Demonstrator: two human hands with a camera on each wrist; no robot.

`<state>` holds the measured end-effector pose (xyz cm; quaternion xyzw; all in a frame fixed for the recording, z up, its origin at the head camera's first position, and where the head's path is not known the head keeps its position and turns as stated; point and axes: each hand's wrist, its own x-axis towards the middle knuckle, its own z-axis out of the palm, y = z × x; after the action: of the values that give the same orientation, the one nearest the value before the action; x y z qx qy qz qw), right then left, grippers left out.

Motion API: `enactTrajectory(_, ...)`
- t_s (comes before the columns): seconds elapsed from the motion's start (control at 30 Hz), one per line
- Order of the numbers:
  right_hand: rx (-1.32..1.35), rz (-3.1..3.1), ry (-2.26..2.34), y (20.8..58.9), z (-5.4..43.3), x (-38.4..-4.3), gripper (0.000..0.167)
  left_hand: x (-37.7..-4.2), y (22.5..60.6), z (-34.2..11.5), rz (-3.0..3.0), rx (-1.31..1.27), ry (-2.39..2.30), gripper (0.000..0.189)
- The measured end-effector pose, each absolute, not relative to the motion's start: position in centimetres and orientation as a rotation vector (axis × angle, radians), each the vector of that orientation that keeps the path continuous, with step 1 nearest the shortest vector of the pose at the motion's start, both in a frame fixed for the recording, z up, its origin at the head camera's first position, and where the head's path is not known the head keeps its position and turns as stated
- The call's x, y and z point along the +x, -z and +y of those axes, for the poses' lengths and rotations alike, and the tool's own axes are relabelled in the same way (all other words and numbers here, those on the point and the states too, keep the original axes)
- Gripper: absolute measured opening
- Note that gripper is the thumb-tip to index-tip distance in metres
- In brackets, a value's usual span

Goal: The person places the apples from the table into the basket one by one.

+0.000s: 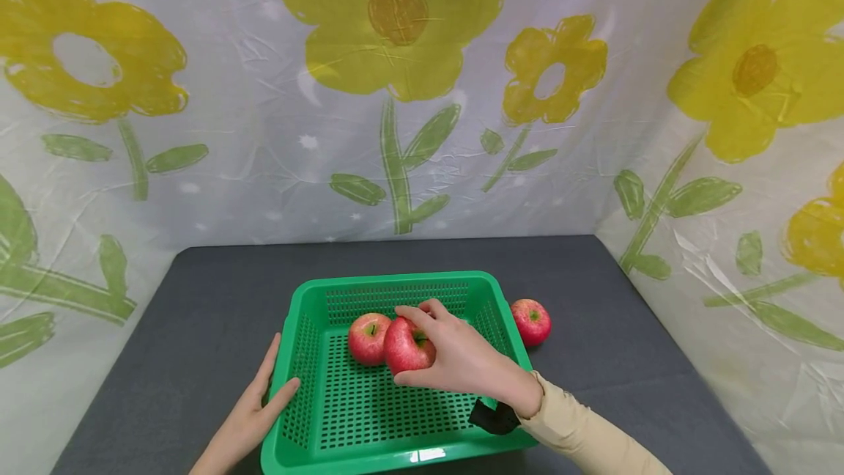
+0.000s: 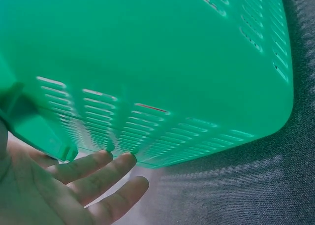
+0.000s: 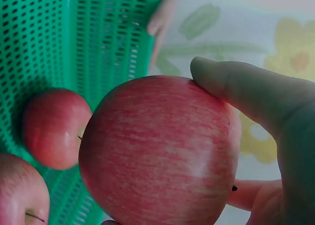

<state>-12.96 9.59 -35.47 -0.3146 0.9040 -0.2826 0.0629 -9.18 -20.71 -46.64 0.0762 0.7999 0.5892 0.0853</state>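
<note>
I noted the left grip wide, its fingers straight along the outside of the green basket, thumb over the rim. I logged the right grip curled round a red apple above the basket floor. In the basket lay a second apple and a third apple. A fourth apple sat outside, just beside the right wall, on the dark table. I recorded flower-printed sheeting behind.
</note>
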Motion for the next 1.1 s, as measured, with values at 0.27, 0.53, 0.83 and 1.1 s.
enactTrajectory(0.27, -1.131, 2.692, 0.654, 37.1, 7.8, -13.6, 0.075, -9.3, 46.4, -20.7, 2.412, 0.221, -1.729, 0.074)
enactTrajectory(0.53, -1.203, 2.511, 0.568, 38.3, 6.7, -14.0, 0.074, -9.3, 46.4, -20.7, 2.426, 0.244, -1.725, 0.075)
enactTrajectory(0.83, -1.304, 2.437, 0.38, 39.7, 5.6, -14.5, 0.071, -9.2, 46.4, -20.5, 2.382, 0.205, -1.767, 0.075)
enactTrajectory(1.1, -1.437, 2.386, 0.267, 41.2, 4.7, -14.7, 0.072, -9.1, 46.5, -20.5, 2.423, 0.187, -1.728, 0.075)
